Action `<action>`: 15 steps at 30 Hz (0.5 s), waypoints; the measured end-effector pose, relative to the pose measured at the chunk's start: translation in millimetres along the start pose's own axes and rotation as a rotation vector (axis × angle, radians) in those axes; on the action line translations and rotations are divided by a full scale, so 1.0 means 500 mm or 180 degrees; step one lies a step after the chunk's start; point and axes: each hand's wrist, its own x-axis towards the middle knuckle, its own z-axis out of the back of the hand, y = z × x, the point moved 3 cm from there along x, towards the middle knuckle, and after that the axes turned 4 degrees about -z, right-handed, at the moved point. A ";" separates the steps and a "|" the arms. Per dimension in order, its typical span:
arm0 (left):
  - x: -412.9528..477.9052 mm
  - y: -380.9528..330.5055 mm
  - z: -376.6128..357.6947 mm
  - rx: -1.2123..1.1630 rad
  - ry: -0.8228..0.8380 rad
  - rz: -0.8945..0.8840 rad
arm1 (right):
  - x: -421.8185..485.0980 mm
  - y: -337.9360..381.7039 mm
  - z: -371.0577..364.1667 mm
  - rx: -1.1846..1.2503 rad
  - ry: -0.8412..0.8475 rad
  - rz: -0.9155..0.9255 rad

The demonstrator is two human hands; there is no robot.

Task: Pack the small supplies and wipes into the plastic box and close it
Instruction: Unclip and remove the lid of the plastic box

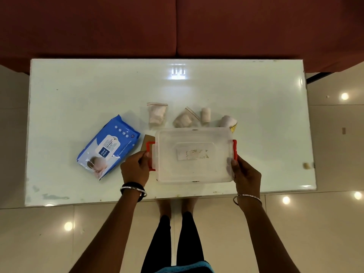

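A clear plastic box (195, 156) with its lid on and red side latches stands near the table's front edge. My left hand (136, 170) grips its left red latch (150, 156). My right hand (245, 175) holds the box's right end at the right red latch (234, 149). A blue pack of wet wipes (108, 147) lies to the left of the box. Behind the box lie two small zip bags (157, 115) (185, 119) of white items, a small white roll (205, 116) and a white bundle (228, 121).
The white glossy table (78, 85) has a brown card piece (146, 144) between the wipes and the box. A small tan object (306, 165) sits at the table's right edge. A dark red sofa (177, 26) runs behind the table. My legs stand at the front edge.
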 end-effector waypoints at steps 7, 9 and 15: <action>0.023 0.034 -0.034 -0.0477 0.0340 0.0396 | 0.043 -0.042 0.004 0.0038 -0.0265 -0.0262; 0.026 0.035 -0.041 -0.0460 0.0397 0.0394 | 0.058 -0.059 -0.006 -0.0068 -0.0130 -0.0555; 0.030 0.045 -0.052 -0.0755 0.0612 0.0597 | 0.070 0.008 0.008 -0.0166 -0.1324 -0.0620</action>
